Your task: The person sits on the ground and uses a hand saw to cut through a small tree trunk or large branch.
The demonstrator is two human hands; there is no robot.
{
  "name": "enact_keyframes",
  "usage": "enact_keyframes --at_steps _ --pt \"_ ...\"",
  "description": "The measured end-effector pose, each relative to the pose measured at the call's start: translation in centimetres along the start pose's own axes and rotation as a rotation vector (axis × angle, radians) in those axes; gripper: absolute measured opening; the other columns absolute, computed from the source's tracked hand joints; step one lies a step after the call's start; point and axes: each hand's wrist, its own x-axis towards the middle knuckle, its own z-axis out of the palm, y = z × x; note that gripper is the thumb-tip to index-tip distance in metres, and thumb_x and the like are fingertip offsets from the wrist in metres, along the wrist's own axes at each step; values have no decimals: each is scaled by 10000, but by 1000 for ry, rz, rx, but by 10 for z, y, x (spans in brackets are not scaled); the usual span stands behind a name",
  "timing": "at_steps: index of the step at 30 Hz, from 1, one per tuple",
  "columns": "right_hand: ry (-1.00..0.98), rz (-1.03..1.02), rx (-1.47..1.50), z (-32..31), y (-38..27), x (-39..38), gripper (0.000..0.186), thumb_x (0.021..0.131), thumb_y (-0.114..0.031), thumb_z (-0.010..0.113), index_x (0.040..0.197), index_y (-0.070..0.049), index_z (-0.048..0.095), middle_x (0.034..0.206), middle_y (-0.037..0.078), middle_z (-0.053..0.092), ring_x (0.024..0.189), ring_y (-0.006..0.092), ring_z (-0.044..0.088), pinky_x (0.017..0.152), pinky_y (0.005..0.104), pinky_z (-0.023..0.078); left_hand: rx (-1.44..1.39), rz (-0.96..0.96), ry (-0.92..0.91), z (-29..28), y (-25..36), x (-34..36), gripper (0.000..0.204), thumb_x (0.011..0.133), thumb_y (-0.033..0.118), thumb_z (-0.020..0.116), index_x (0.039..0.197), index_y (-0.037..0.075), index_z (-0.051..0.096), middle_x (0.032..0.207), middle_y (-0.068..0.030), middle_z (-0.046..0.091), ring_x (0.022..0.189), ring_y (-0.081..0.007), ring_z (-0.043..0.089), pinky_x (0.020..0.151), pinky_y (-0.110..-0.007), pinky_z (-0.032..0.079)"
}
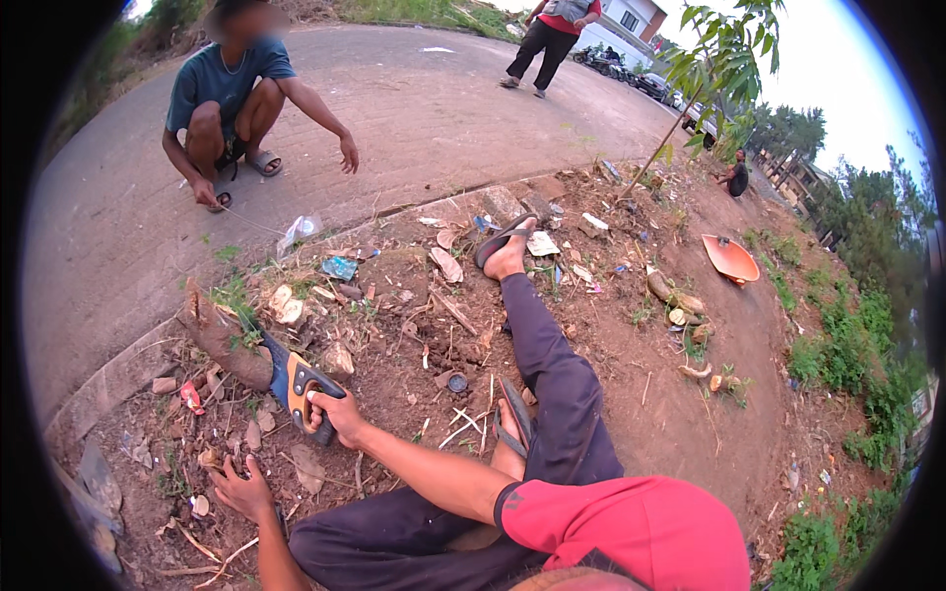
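My right hand (pixel 335 414) grips the black-and-tan handle of a saw (pixel 296 379), whose blade rests at the near end of a thick brown woody root or stump (pixel 222 340) with grass beside it. Lower left, my left hand (pixel 246 488) has its fingers spread over the dirt near small wood bits and roots, holding nothing I can see. Pale cut pieces (pixel 288 307) lie just beyond the saw. My legs (pixel 552 374) in dark trousers and sandals are out on the soil, one stretched forward and one bent.
A person (pixel 232 108) crouches on the paved path (pixel 394 118) holding a thin stick or wire; another (pixel 547 44) stands farther back and one (pixel 737 175) sits far right. A curb (pixel 414 205), a sapling (pixel 665 138), an orange tray-like object (pixel 729 258), root pieces (pixel 675 295) and litter surround me.
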Motion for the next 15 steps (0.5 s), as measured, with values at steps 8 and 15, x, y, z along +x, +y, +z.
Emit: enact_keyframes --at_steps 8,15 --pt "110 107 -59 1 -13 15 68 842 -10 533 842 -50 478 579 25 460 437 132 460 411 335 413 -19 10 -4 15 0 0 496 854 438 598 1236 124 553 1385 -232 400 1338 -337 318 1111 -464 217" --pt "105 118 -61 8 -5 11 60 846 -34 546 808 -46 503 575 25 479 437 132 474 416 328 422 -11 10 35 14 -15 5 502 847 422 610 1239 113 551 1373 -251 405 1330 -352 330 1113 -464 214"
